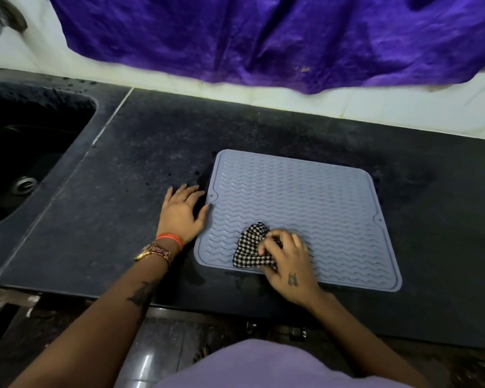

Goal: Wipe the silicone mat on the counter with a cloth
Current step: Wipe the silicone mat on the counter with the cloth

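A grey-blue silicone mat (300,197) with wavy ridges lies flat on the dark stone counter (140,169). A bunched black-and-white checked cloth (251,245) sits on the mat's near left part. My right hand (289,261) grips the cloth from its right side, fingers curled over it. My left hand (182,211) lies flat on the counter just left of the mat, fingers spread, with the thumb tip touching the mat's left edge.
A dark sink (25,152) with a metal drain is sunk into the counter at the left. A purple sheet (263,37) hangs over the white wall behind. The counter's front edge runs just below my hands.
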Motion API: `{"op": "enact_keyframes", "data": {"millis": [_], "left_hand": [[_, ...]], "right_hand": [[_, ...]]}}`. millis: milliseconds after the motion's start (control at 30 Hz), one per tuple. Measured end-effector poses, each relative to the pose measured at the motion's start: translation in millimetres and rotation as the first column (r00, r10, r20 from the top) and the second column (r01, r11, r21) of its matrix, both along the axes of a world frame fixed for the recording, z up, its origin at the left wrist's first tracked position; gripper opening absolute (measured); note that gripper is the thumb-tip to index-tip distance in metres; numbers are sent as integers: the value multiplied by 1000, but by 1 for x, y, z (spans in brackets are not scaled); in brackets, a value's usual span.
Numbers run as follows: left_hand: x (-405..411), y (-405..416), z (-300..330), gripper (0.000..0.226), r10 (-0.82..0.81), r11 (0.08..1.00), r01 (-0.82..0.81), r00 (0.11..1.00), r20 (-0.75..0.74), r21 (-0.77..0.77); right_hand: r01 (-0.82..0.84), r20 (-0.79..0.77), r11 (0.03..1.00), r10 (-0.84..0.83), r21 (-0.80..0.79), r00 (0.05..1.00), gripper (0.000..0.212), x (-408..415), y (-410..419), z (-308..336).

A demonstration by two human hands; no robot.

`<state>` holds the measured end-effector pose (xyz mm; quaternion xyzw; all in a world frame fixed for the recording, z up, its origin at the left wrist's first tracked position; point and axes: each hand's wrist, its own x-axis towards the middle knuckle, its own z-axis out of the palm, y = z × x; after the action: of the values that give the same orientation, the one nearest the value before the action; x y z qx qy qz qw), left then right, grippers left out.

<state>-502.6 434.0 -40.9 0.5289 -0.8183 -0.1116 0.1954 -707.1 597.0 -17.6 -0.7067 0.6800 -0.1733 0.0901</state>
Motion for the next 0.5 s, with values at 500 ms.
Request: {"op": "enact_keyframes", "data": {"millis": [500], "left_hand": [[4,-4,-5,53,-23,1000,23,999,-25,17]], "right_hand": [[-84,127,996,84,-1,988,26,20,-22,6]]}}
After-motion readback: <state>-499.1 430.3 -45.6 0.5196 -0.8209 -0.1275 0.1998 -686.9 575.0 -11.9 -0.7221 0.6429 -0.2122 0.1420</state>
